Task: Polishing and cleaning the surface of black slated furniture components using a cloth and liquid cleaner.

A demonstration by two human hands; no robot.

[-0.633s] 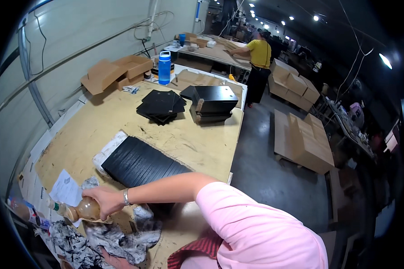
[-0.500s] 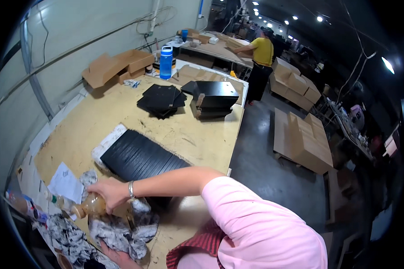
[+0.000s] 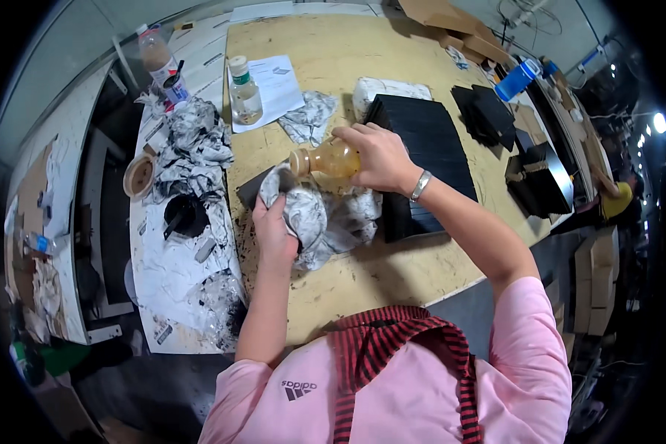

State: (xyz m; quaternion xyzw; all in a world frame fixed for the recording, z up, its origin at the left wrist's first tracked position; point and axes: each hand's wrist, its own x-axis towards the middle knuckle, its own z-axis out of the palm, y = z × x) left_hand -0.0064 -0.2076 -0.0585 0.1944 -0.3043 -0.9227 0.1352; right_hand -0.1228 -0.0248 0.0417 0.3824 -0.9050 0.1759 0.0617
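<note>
My right hand [image 3: 383, 157] grips a clear plastic bottle [image 3: 333, 160] of amber liquid, tipped on its side with its mouth to the left. That mouth is right by a stained white rag [image 3: 307, 214], which my left hand [image 3: 274, 228] holds bunched up, thumb on top. Whether liquid is flowing out I cannot tell. Under the rag, the edge of a dark flat panel [image 3: 254, 189] shows. To the right of my right hand stands a long row of black panels [image 3: 429, 155], packed tightly side by side.
Left of the work board [image 3: 333, 52] lie smeared rags [image 3: 192, 140], a black-stained dish [image 3: 186, 214] and a round brown container [image 3: 138, 175]. A capped bottle [image 3: 246, 96] stands by a paper sheet [image 3: 274, 85]. Loose black panels [image 3: 485, 115] and a blue bottle [image 3: 518, 80] are farther right.
My view has swung left and down over the board. The bottle stays tilted in my right hand; the rag is now lifted in my left hand, close to the bottle's mouth.
</note>
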